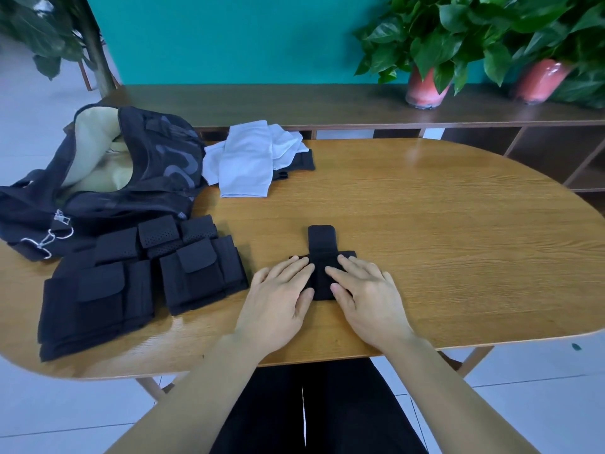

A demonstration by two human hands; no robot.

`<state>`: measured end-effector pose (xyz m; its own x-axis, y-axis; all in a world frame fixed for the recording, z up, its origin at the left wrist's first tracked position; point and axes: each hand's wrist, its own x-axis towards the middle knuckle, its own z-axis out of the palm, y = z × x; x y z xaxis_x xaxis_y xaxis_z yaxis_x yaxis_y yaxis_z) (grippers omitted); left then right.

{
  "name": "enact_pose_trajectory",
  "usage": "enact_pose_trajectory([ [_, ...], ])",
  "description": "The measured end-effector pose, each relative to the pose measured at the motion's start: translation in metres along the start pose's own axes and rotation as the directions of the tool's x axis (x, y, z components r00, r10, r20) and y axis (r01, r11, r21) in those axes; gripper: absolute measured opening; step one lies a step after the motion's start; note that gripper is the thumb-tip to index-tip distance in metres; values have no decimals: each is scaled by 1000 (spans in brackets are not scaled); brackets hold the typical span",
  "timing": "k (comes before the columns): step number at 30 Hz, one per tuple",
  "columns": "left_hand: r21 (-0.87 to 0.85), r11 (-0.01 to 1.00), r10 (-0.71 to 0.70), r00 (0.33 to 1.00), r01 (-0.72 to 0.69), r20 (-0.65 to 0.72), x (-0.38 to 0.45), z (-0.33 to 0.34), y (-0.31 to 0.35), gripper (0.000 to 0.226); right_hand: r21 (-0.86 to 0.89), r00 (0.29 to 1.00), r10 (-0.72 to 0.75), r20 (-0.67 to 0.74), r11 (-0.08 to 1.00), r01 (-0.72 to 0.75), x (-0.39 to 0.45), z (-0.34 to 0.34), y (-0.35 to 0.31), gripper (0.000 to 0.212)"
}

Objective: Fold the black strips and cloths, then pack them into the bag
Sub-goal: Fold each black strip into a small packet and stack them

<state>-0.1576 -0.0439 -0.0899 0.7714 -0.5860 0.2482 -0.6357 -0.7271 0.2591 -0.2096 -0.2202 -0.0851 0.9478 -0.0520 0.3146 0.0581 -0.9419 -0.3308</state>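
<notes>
Step in hand: folding. 1 black strip (322, 257) lies on the counter (442, 250) near its front edge, directly before the person, and both hands are flat on it. The left hand (278, 298) presses its left part and the right hand (366, 296) its right part. Fingers of both are straight and laid down. Neither grip is clenched or grasping; they press only.

Orientation: the strip is partly folded into a compact bundle. 1 tab end projects from between the fingertips and points away from the person, toward the far side of the counter. The long axis of that visible part runs near to far. A shorter band crosses it left to right under the fingers. How many layers lie beneath the palms cannot be told.

Other task items: a group of folded black strips (131, 283) lies on the left of the counter, well apart from the hands. The bag (108, 178) sits open at the far left, pale lining showing. Light cloths (252, 162) lie in a loose heap beside the bag, not yet folded, with a dark piece partly under them.

Judgement: the task is roughly midway; nothing can be seen packed. The next move likely calls for bringing the projecting tab back over the bundle and pressing it closed, then placing it with the folded group.
</notes>
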Motion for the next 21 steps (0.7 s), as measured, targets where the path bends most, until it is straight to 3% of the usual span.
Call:
enact_pose_trajectory([
  [4,-3,1000,12,1000,-12,6,-4,-3,1,62,19,990,59,128,998,-62,10,-15,-5,32],
  [6,-8,1000,9,1000,-9,18,-5,-3,0,62,133,978,156,135,976,-174,25,-25,-9,31],
  [8,-15,1000,0,1000,0,28,-5,-4,0,63,286,948,291,127,904,-316,46,-32,-11,34],
  [11,-17,1000,-13,999,14,49,-5,-6,1,66,400,855,447,263,756,-518,77,-31,-10,48],
  [15,9,1000,-26,997,25,77,-3,-5,1,68,487,773,465,432,601,-633,109,-26,-12,52],
  [18,8,1000,-28,997,28,77,-2,-4,1,67,435,767,411,493,647,-626,121,-27,-16,31],
  [21,0,1000,-31,997,31,73,-2,-3,0,64,371,819,341,462,765,-527,124,-37,-22,15],
])
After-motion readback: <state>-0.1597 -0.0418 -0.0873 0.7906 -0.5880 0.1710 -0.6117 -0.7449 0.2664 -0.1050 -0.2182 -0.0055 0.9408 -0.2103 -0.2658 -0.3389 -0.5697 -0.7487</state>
